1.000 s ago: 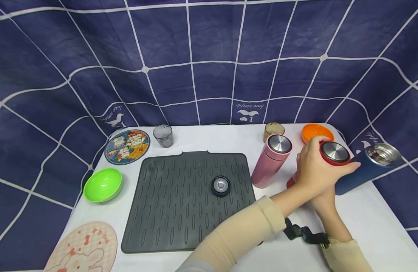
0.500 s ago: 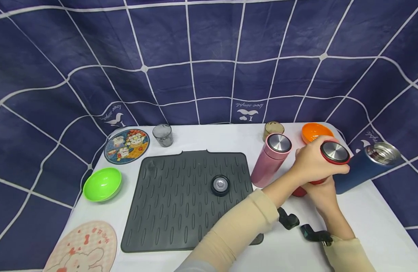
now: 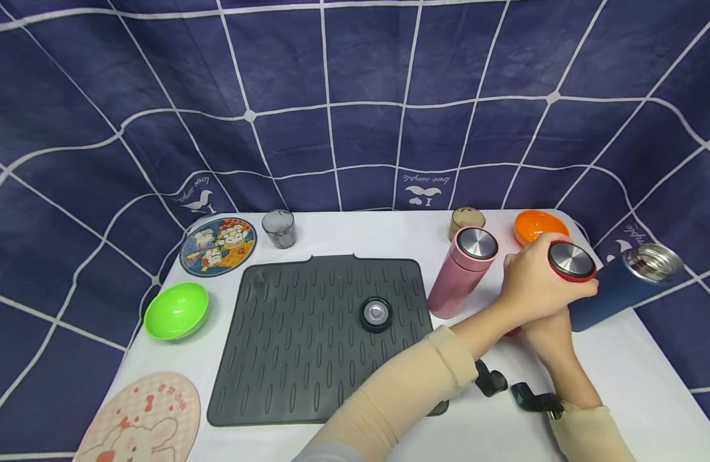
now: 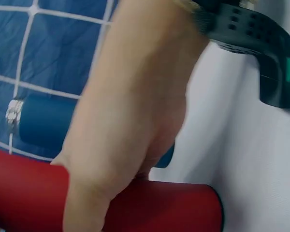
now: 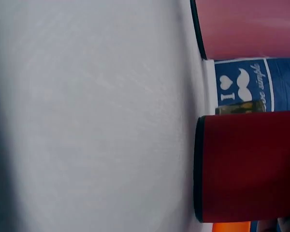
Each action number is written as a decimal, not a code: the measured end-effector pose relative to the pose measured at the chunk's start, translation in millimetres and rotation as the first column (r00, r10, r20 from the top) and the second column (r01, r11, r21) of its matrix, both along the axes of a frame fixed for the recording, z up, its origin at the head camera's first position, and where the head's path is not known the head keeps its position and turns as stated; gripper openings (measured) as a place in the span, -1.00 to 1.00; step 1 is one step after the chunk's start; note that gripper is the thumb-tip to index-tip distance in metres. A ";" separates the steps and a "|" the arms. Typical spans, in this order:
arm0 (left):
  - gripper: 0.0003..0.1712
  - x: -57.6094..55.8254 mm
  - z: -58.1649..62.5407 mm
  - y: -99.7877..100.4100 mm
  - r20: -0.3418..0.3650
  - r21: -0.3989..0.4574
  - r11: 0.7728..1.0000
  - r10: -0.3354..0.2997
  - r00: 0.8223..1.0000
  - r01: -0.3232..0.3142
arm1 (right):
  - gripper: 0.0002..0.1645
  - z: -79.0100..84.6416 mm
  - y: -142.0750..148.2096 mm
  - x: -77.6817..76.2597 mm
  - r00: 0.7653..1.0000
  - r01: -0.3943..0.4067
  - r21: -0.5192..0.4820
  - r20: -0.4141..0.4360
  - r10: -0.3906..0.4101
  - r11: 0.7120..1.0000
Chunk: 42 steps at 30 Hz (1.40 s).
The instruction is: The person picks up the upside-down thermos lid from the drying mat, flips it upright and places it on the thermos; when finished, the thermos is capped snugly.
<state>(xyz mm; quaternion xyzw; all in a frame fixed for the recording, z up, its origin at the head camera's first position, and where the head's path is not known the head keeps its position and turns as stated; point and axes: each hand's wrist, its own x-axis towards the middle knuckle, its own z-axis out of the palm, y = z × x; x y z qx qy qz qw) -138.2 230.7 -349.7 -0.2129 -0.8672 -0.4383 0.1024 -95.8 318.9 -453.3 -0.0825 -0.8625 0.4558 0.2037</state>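
A red thermos with a steel-topped lid (image 3: 571,260) is held by both hands at the right of the table. My left hand (image 3: 534,279) grips it high up, near the lid. Below, my right hand (image 3: 550,337) wraps the body, partly hidden under the left. The left wrist view shows the right hand (image 4: 96,188) across the red thermos body (image 4: 169,205). In the right wrist view the thermos's dark-rimmed base (image 5: 246,166) is close to the table; contact cannot be told. A lidless blue thermos (image 3: 615,292) stands right of the hands, a pink thermos (image 3: 459,279) left.
A dark round lid (image 3: 375,314) lies on the grey ridged mat (image 3: 297,346). An orange bowl (image 3: 540,224) and an amber glass (image 3: 465,221) stand behind. Leftward are a green bowl (image 3: 177,311), a grey glass (image 3: 280,228) and two round placemats (image 3: 219,247).
The left hand's thumb has drawn in from its outstretched position, and the grip around the lid has shifted slightly. The right hand has adjusted on the body. The lid stays on the red thermos.
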 end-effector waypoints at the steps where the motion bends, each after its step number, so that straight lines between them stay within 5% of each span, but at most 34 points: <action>1: -0.27 -2.2 1.4 -1.2 0.037 -0.008 0.999 -0.037 0.999 0.037 | -0.48 0.3 1.1 0.1 1.000 0.004 -0.012 0.024 -0.004 1.000; 7: -0.21 -9.3 8.0 -6.7 0.228 0.018 0.987 -0.161 0.960 0.161 | -0.15 3.3 6.0 1.8 0.991 -0.056 -0.067 0.115 0.063 0.996; 13: -0.09 9.4 0.3 -2.0 0.127 0.064 0.997 0.030 0.991 -0.038 | -0.37 -0.3 3.3 4.7 0.999 -0.036 -0.022 0.028 0.036 0.999; 16: -0.10 12.6 -2.2 -0.9 0.043 0.036 0.996 0.078 0.996 -0.080 | -0.40 -2.2 2.6 4.5 1.000 -0.020 0.005 -0.014 0.020 1.000; 20: -0.21 6.1 0.5 -4.4 0.049 -0.038 0.999 -0.009 0.999 0.011 | -0.50 -1.2 2.8 3.9 1.000 -0.013 -0.008 0.015 0.013 1.000; 23: -0.21 0.0 3.6 -7.5 0.123 -0.056 0.994 -0.091 0.988 0.098 | -0.42 1.0 4.0 4.4 0.997 -0.023 -0.032 0.068 0.026 0.999; 28: -0.18 -12.5 7.2 -11.3 0.264 -0.004 0.971 -0.230 0.937 0.239 | -0.18 4.1 5.0 5.1 0.990 -0.065 -0.064 0.122 0.072 0.996; 31: -0.17 -11.7 7.2 -10.6 0.316 0.068 0.967 -0.253 0.915 0.244 | -0.21 4.6 3.8 6.2 0.989 -0.062 -0.090 0.125 0.073 0.994; 37: -0.16 9.6 0.6 -1.6 0.146 0.174 0.985 -0.031 0.989 0.005 | -0.49 0.1 3.4 6.7 0.998 -0.012 0.031 0.065 0.010 0.999; 39: -0.21 10.4 -0.2 -1.3 0.083 0.144 0.989 0.015 0.996 -0.027 | -0.50 -0.2 3.3 6.1 0.999 -0.005 0.069 0.047 0.002 0.998; 42: -0.29 5.6 0.5 -3.9 0.076 0.093 0.996 -0.014 0.997 0.007 | -0.50 0.5 2.9 5.5 0.998 -0.003 0.045 0.061 0.000 0.999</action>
